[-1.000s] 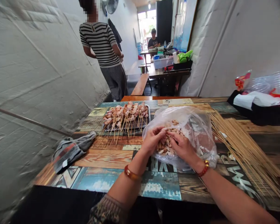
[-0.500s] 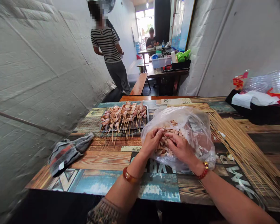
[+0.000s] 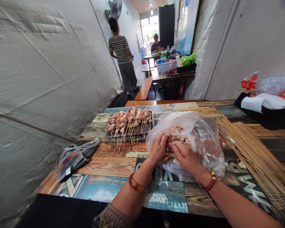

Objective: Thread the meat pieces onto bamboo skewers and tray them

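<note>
A clear plastic bag (image 3: 207, 139) lies open on the table, with small pieces of raw meat (image 3: 180, 139) inside. Over its mouth, my left hand (image 3: 158, 148) is closed in a pinch on a piece of meat, mostly hidden by the fingers. Close beside it, my right hand (image 3: 184, 155) is closed round a thin bamboo skewer (image 3: 207, 195), whose shaft runs back beneath my wrist. Left of the bag, a metal tray (image 3: 153, 118) bears a heap of meat skewers (image 3: 130, 118), their bare sticks pointing toward me.
Loose bamboo skewers (image 3: 254, 152) lie spread at the right. A grey cloth (image 3: 77, 158) rests near the left edge of the table (image 3: 109, 164). A black bag with white paper (image 3: 263, 103) sits back right. Beyond are a bench (image 3: 144, 89), a person standing and another seated.
My hands stay over the bag, with the fingers of the right hand now folded more tightly. The person in the striped top has moved farther away. The view has shifted slightly.
</note>
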A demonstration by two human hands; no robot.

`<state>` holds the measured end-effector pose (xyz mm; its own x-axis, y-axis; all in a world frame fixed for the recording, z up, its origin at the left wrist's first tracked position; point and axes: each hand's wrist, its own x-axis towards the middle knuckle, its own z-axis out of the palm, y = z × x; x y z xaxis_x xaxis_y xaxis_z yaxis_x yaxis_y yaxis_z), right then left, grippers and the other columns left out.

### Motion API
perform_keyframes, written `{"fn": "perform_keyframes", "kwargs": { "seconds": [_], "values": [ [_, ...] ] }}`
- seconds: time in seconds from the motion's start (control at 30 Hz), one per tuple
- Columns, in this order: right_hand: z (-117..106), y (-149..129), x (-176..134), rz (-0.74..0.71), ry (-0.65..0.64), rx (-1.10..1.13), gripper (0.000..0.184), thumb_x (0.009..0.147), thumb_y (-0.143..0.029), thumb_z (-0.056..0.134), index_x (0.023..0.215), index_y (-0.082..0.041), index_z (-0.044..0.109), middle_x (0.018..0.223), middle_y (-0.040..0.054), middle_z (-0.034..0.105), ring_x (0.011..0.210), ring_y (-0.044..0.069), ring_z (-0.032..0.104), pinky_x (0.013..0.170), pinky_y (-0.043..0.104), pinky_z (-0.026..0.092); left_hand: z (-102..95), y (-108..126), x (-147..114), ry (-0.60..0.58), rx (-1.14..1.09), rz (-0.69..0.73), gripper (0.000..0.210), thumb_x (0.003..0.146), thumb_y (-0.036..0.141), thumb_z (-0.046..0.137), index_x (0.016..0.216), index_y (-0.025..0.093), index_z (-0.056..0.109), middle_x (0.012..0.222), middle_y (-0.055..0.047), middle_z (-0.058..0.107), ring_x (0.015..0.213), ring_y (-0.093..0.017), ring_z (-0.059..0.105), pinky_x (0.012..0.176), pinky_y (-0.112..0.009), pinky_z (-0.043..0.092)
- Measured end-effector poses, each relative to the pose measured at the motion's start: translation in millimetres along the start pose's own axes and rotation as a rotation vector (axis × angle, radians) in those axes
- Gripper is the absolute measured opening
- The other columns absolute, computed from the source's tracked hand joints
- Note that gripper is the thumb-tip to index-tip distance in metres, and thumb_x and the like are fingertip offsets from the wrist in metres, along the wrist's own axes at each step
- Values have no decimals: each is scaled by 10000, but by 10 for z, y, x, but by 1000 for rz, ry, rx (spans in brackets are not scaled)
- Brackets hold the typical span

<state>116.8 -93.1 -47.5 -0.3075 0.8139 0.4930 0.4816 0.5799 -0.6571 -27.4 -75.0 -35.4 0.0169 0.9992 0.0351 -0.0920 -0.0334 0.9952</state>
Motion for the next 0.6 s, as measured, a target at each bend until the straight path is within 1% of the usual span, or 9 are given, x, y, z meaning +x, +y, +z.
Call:
{"fn": "perform_keyframes", "kwargs": {
  "seconds": [0.1, 0.2, 0.3, 0.4, 0.47, 0.53, 0.6],
  "values": [
    [37, 1, -15, -6, 24, -3, 270, 983, -251, 358, 828, -212, 575, 734, 44, 667, 682, 183, 638, 633, 286, 476, 20, -36, -12, -16, 183, 95, 379, 883, 543, 490, 741, 213, 610, 673, -21, 542, 634, -169, 471, 609, -299, 373],
    [68, -1, -30, 9, 59, 7, 270, 989, -261, 354, 846, -209, 576, 737, 48, 665, 693, 187, 641, 647, 290, 477, 44, -48, -35, -15, 246, 113, 410, 918, 537, 413, 757, 204, 588, 704, -29, 541, 665, -170, 476, 642, -303, 386],
    [87, 1, -32, 17, 85, 15, 266, 992, -278, 357, 883, -196, 586, 753, 58, 668, 701, 191, 640, 657, 296, 476, 72, -12, -66, -14, 242, 102, 427, 936, 527, 370, 775, 193, 582, 741, -32, 550, 702, -170, 486, 679, -307, 405],
    [91, 10, -16, 10, 76, 39, 267, 990, -279, 361, 869, -195, 584, 744, 58, 664, 687, 187, 633, 643, 292, 466, 88, 48, -86, -34, 226, 89, 426, 940, 520, 360, 794, 186, 581, 753, -29, 556, 705, -164, 492, 683, -301, 418],
    [87, 16, -4, 17, 69, 61, 267, 989, -278, 361, 853, -198, 577, 715, 50, 654, 655, 181, 622, 617, 286, 457, 87, 72, -87, -53, 194, 84, 391, 935, 515, 380, 883, 189, 589, 791, -26, 579, 703, -158, 503, 676, -291, 429],
    [79, 20, 3, 21, 65, 69, 268, 986, -278, 360, 840, -200, 570, 693, 44, 642, 636, 178, 611, 600, 284, 447, 77, 73, -79, -79, 138, 77, 360, 929, 507, 407, 1023, 201, 572, 858, -25, 608, 696, -149, 515, 660, -281, 439],
    [74, 23, 0, 11, 53, 67, 269, 985, -272, 357, 832, -200, 566, 693, 44, 637, 645, 179, 610, 608, 286, 444, 65, 58, -69, -104, 100, 77, 356, 929, 498, 415, 1080, 206, 551, 903, -29, 621, 708, -148, 531, 653, -277, 445]
  ]
}}
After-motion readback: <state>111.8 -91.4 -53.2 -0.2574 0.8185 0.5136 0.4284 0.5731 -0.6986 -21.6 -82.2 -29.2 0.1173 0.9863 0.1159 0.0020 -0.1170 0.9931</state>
